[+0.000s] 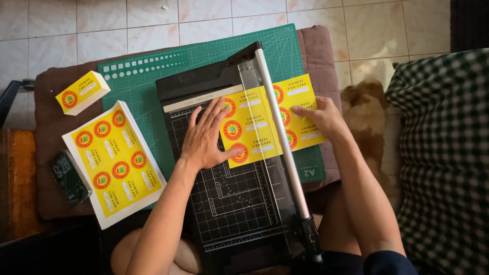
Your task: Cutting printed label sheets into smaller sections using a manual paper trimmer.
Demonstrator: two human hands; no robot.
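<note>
Label stack [114, 163], cut pile [81, 92], dog [368, 114]

Left hand [208, 136] is laid flat, fingers spread; right hand [322, 118] is angled inward, fingertips pressed down, both forearms extended.

Two hands: left hand [209, 135], right hand [322, 118]. One paper cutter [229, 203] on one green cutting mat [147, 81]. Yellow label sheets: one under the blade [254, 127], one stack [114, 163] at nine o'clock, one smaller pile [81, 92] at ten o'clock. Possibly one phone [69, 175].
</note>
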